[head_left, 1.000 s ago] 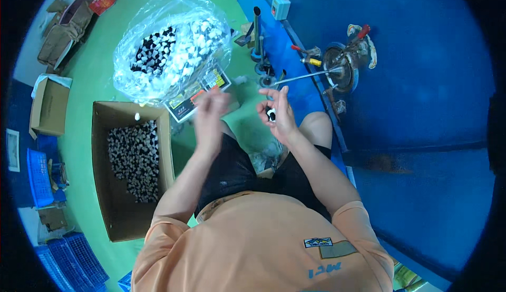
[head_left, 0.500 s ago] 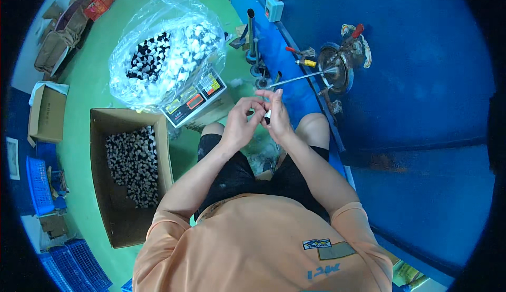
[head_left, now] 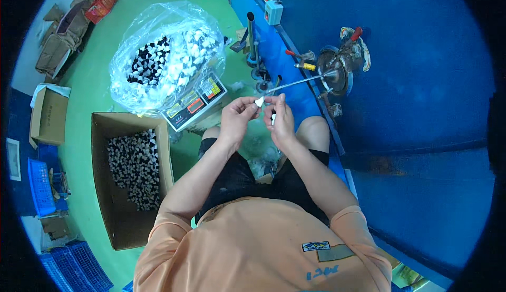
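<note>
Over my lap my left hand (head_left: 234,120) pinches a small white piece (head_left: 259,101), shaped like a faceted cap, between thumb and fingertips. Close beside it is my right hand (head_left: 283,122), its index finger reaching to the white piece. The right hand's other fingers hold a second small piece (head_left: 273,119), white with some black; part of it is hidden by the hand. Ahead to the left, a clear plastic bag (head_left: 124,41) of similar black and white pieces sits on a digital scale (head_left: 182,117).
At my left stands an open cardboard box (head_left: 105,207) with many such pieces inside. A blue metal tank (head_left: 416,81) rises at my right, carrying a round hatch (head_left: 334,70) with red-handled clamps and a metal rod. Blue crates (head_left: 79,265) line the far left.
My hands have drawn slightly apart. The white piece now shows at my left fingertips, and my right index finger has lowered toward it.
</note>
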Action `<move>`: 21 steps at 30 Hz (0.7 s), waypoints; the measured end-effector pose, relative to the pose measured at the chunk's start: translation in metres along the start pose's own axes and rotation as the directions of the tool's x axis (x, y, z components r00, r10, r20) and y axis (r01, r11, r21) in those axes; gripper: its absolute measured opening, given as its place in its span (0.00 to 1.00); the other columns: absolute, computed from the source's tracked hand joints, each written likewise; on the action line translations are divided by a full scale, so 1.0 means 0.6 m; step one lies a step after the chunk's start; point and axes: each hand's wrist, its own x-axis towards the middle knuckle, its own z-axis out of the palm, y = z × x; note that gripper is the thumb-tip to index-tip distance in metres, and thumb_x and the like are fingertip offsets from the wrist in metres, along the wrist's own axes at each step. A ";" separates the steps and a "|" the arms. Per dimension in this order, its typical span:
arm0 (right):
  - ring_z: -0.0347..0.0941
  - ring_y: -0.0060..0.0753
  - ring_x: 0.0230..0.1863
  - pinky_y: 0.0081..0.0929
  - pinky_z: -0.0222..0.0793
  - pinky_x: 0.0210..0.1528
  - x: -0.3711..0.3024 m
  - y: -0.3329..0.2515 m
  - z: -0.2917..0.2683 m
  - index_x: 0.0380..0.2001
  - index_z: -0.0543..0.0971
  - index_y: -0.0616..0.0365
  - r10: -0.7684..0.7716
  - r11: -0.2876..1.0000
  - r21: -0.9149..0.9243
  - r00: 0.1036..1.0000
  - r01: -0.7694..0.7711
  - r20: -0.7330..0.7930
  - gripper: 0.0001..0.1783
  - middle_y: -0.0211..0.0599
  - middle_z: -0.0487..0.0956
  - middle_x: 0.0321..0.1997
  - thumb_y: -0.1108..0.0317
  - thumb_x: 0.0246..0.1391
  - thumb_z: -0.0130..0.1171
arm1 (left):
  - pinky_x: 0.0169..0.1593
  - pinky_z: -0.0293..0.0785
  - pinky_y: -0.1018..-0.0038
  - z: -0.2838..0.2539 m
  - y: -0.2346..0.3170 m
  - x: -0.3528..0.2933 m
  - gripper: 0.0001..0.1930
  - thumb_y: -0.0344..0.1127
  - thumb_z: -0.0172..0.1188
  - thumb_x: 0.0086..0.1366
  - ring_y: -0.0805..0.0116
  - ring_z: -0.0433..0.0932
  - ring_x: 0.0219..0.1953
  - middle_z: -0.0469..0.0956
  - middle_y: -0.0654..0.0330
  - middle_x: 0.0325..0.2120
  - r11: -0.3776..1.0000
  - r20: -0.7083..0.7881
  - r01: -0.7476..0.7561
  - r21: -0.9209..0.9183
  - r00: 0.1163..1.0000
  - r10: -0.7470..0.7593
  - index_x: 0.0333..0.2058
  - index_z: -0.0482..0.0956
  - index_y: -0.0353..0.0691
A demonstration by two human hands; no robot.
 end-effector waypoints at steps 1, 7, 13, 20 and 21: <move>0.56 0.15 0.18 0.15 0.46 0.16 -0.001 -0.001 -0.002 0.46 0.72 0.60 0.003 1.000 0.012 1.000 -0.003 -0.024 0.32 0.25 0.67 0.21 0.40 0.69 0.33 | 0.39 0.76 0.80 0.000 0.000 0.003 0.07 0.24 0.57 0.65 0.73 0.77 0.31 0.80 0.59 0.35 0.995 0.009 0.031 -0.091 1.000 -0.030 0.41 0.78 0.33; 0.55 0.14 0.17 0.14 0.45 0.16 -0.004 -0.006 -0.005 0.42 0.73 0.60 0.003 0.999 0.040 0.996 0.001 -0.092 0.31 0.24 0.65 0.20 0.41 0.70 0.34 | 0.39 0.76 0.82 0.007 0.002 0.016 0.09 0.23 0.57 0.66 0.75 0.77 0.32 0.79 0.60 0.32 0.952 0.043 0.120 -0.283 0.993 -0.112 0.44 0.77 0.33; 0.54 0.13 0.16 0.14 0.45 0.16 0.001 -0.003 -0.013 0.41 0.72 0.58 -0.011 0.995 0.099 0.994 0.022 -0.107 0.27 0.23 0.64 0.20 0.43 0.70 0.38 | 0.39 0.76 0.82 0.016 0.003 0.022 0.09 0.22 0.56 0.66 0.75 0.77 0.32 0.78 0.60 0.32 0.963 0.006 0.094 -0.254 0.995 -0.095 0.45 0.77 0.32; 0.54 0.12 0.17 0.13 0.45 0.16 0.011 -0.027 0.003 0.39 0.72 0.57 -0.061 0.996 0.057 0.995 0.066 -0.077 0.17 0.21 0.63 0.20 0.52 0.69 0.46 | 0.40 0.76 0.81 0.033 0.014 0.030 0.10 0.23 0.57 0.65 0.76 0.76 0.32 0.78 0.59 0.32 0.995 0.019 -0.072 -0.070 0.997 0.073 0.44 0.77 0.31; 0.54 0.11 0.17 0.13 0.45 0.16 0.016 -0.036 0.007 0.39 0.72 0.56 -0.086 0.996 0.031 0.994 0.089 -0.074 0.16 0.20 0.63 0.20 0.54 0.69 0.48 | 0.39 0.76 0.81 0.036 0.016 0.031 0.10 0.23 0.57 0.65 0.76 0.76 0.32 0.78 0.59 0.32 0.993 0.021 -0.117 -0.032 0.993 0.118 0.44 0.76 0.31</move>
